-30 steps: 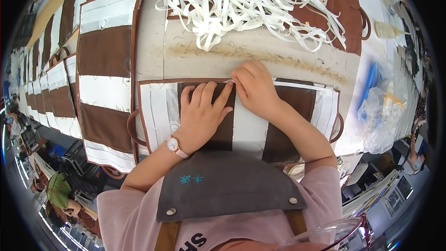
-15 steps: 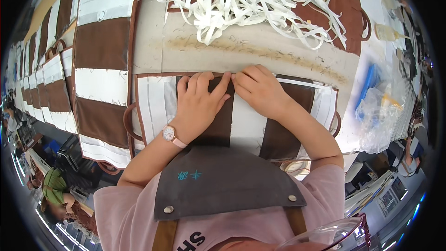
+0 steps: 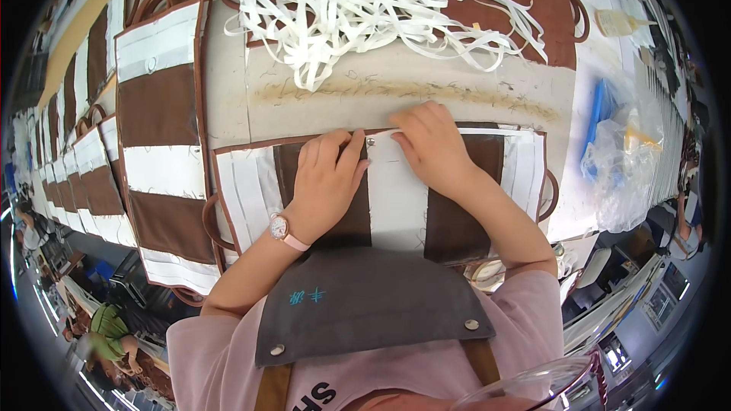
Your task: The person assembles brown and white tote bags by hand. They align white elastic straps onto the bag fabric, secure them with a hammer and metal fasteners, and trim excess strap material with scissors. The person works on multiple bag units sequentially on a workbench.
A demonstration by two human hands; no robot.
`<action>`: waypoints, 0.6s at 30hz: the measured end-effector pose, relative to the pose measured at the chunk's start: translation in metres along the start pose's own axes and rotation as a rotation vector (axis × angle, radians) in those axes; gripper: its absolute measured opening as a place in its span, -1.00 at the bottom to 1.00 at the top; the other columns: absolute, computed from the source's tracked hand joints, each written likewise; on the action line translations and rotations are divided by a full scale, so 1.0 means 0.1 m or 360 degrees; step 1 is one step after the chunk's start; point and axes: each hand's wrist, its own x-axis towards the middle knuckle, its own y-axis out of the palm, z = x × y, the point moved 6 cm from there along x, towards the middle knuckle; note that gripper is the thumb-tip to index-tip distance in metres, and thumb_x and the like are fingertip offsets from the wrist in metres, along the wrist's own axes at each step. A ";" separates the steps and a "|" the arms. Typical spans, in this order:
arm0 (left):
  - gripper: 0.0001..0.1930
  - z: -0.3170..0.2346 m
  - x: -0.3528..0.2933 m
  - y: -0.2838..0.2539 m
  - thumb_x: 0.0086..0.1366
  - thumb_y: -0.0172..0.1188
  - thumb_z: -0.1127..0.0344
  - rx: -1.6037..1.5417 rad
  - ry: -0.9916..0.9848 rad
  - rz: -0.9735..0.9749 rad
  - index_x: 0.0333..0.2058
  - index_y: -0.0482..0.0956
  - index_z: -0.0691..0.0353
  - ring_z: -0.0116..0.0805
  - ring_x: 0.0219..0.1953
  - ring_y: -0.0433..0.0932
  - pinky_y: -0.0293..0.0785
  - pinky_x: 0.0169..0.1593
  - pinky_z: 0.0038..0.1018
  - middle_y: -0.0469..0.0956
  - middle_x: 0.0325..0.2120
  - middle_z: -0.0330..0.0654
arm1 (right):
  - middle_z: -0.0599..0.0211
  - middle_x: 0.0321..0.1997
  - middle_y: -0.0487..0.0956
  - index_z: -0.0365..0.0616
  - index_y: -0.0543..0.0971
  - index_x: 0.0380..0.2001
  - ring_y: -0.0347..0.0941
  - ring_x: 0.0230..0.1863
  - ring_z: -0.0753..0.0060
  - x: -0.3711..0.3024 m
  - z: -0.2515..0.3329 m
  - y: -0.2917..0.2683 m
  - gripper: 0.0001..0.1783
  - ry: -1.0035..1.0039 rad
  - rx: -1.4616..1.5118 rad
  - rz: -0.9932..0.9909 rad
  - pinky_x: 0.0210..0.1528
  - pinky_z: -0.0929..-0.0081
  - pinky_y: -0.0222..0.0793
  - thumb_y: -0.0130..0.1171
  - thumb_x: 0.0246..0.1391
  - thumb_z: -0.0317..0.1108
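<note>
A brown-and-white striped bag lies flat in front of me, with brown edging and loop handles at its sides. My left hand rests on its far part, fingers stretched toward the edging and holding nothing visible. My right hand is closed, thumb and fingers pinching a narrow white strip that runs along the bag's far edge. Between the hands, a small round metal piece sits near the edging. Part of the strip is hidden under my right hand.
A tangled heap of white strips lies on brown material beyond the bag. Another striped bag lies at left, beside a row of similar ones. Clear plastic bags and a bottle are at right.
My right hand has moved slightly away from the left, opening a gap where the metal piece shows. The view has shifted a little. The left hand keeps nearly the same pose.
</note>
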 end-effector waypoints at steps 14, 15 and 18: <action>-0.54 0.06 0.14 0.06 0.11 0.32 0.46 -0.0086 0.0368 0.0014 0.03 0.50 0.30 -0.09 -0.08 0.48 0.43 0.01 -0.27 0.46 -0.13 -0.07 | 0.26 -0.19 0.46 -0.16 0.56 -0.27 0.36 -0.09 0.14 -0.08 0.17 0.02 -0.74 -0.0374 -0.0324 0.0113 0.01 0.25 0.33 0.15 -0.13 -0.42; -0.52 0.03 0.16 0.05 0.13 0.32 0.46 -0.0119 0.0305 -0.0017 0.06 0.48 0.29 -0.08 -0.09 0.48 0.43 0.01 -0.26 0.47 -0.14 -0.06 | 0.24 -0.20 0.47 -0.17 0.55 -0.26 0.37 -0.10 0.11 -0.07 0.12 0.00 -0.75 -0.0258 -0.0254 0.0091 -0.01 0.23 0.35 0.17 -0.11 -0.46; -0.51 0.01 0.22 0.05 0.17 0.29 0.43 -0.0117 0.0233 0.0053 0.09 0.44 0.30 -0.10 -0.10 0.47 0.41 0.02 -0.26 0.48 -0.16 -0.08 | 0.19 -0.21 0.49 -0.19 0.53 -0.22 0.40 -0.11 0.04 -0.04 -0.05 -0.11 -0.74 0.0093 -0.0016 0.0058 -0.05 0.17 0.38 0.23 -0.06 -0.55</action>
